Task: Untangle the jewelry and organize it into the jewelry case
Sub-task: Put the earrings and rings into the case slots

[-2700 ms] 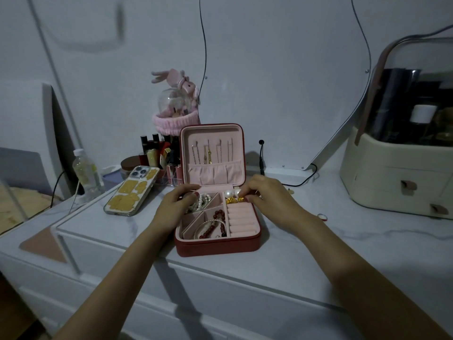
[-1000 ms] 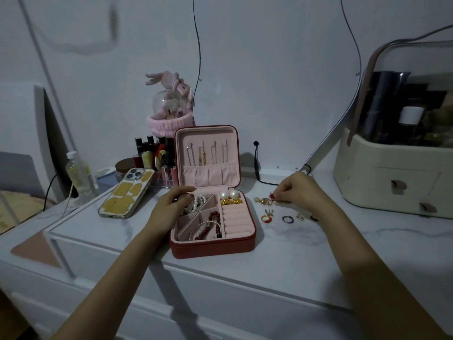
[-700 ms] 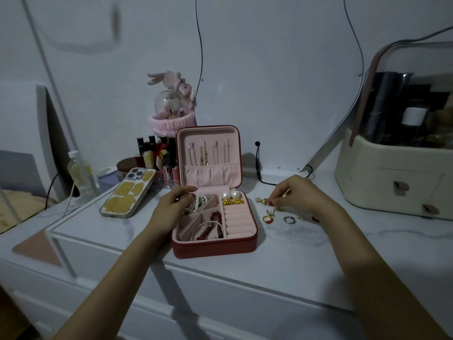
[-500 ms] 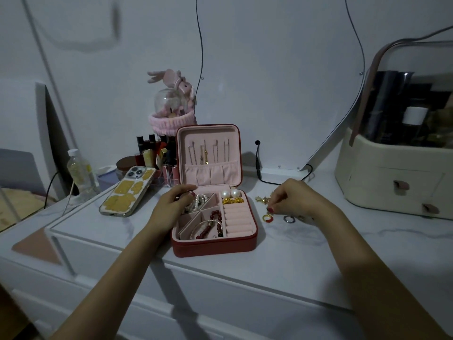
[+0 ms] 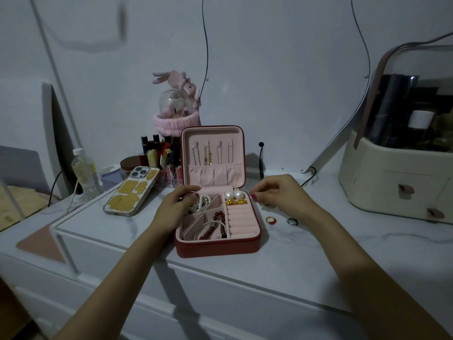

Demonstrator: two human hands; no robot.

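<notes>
The red jewelry case (image 5: 218,246) lies open on the white marble top, its pink lid (image 5: 213,133) standing upright with pins in it. Inside are a pearl strand (image 5: 203,201), two pearl earrings (image 5: 234,195) over gold pieces, a red bead bracelet (image 5: 219,217) and bare ring rolls (image 5: 241,223). My left hand (image 5: 175,204) grips the case's left rim, fingertips on the pearls. My right hand (image 5: 282,195) is pinched at the case's back right corner on a small gold piece, mostly hidden by my fingers. A red-and-gold ring (image 5: 270,220) and a dark ring (image 5: 292,221) lie loose to the right.
A phone (image 5: 132,192) in a yellow-patterned case leans left of the case, next to a small bottle (image 5: 85,175) and lipsticks (image 5: 157,155). A glass dome with a pink headband (image 5: 175,116) stands behind. A cream cosmetics organizer (image 5: 397,192) fills the right. The front edge is close.
My right hand left the case, reached to the loose jewelry on the right, pinched at the gold piece and moved back left toward the case. My left hand stayed put.
</notes>
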